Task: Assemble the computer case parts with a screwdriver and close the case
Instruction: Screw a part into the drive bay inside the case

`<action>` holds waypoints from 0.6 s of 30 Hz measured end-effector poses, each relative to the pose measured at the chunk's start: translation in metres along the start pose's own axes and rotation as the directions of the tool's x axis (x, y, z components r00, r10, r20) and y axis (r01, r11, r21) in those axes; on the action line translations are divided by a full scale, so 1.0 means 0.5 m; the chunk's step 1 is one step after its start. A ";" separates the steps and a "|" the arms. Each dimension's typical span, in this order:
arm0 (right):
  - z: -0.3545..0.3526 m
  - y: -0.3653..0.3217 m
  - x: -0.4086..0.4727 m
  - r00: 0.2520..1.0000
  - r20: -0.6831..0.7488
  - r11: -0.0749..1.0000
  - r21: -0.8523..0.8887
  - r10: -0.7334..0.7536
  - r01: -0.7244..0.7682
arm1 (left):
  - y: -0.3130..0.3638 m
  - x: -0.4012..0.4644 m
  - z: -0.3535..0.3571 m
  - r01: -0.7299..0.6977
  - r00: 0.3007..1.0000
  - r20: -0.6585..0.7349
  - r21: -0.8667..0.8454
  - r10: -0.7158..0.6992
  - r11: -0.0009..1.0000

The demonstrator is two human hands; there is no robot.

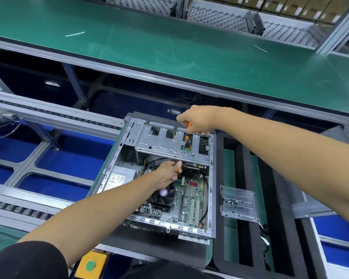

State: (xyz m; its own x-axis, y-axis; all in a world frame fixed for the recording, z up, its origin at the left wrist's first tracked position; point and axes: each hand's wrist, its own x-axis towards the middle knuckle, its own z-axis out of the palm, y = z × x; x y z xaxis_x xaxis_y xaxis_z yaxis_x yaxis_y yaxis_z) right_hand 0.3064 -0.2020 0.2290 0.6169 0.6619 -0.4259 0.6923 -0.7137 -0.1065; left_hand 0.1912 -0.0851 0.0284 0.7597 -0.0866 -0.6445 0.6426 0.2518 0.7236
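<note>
An open computer case (pixel 211 190) lies on its side at the middle of the bench, its motherboard (pixel 189 200) and black CPU fan (pixel 163 196) exposed. A silver drive cage (pixel 159 140) spans the case's far end. My right hand (pixel 197 120) grips an orange-handled screwdriver (pixel 184 140) held upright, its tip down on a screw near the cage's front edge. My left hand (pixel 169 173) reaches inside the case just under that front edge with fingers curled; whether it holds anything is hidden.
A clear plastic tray (pixel 239 203) with several small dark screws sits right of the case on black foam. A perforated grey side panel (pixel 302 200) lies further right. A green conveyor belt (pixel 169 49) runs behind. A yellow box with a green button (pixel 91 265) sits near me.
</note>
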 end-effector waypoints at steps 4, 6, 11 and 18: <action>0.014 0.000 0.003 0.996 -0.051 0.991 0.123 0.068 -0.061 | 0.000 -0.005 0.004 -0.008 1.000 0.000 0.034 0.008 0.999; 0.017 -0.002 0.004 0.994 -0.073 0.997 -0.004 0.080 -0.081 | 0.003 -0.009 0.005 -0.029 1.000 0.013 0.110 0.028 0.993; -0.013 -0.001 -0.012 0.989 -0.130 0.993 -0.088 0.070 -0.082 | 0.017 -0.025 -0.012 -0.108 0.994 0.019 0.351 0.108 0.930; -0.056 0.020 -0.037 0.982 -0.158 0.995 0.034 0.099 -0.095 | 0.016 -0.050 -0.042 -0.151 0.988 -0.015 0.076 0.152 0.986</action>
State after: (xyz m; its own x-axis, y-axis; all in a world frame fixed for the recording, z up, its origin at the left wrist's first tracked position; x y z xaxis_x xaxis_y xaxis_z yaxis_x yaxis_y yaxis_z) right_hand 0.3122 -0.2149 0.2612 0.7337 0.6161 -0.2866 0.6177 -0.7805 -0.0963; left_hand 0.1751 -0.0608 0.0452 0.8471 -0.0330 -0.5303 0.5264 0.1880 0.8292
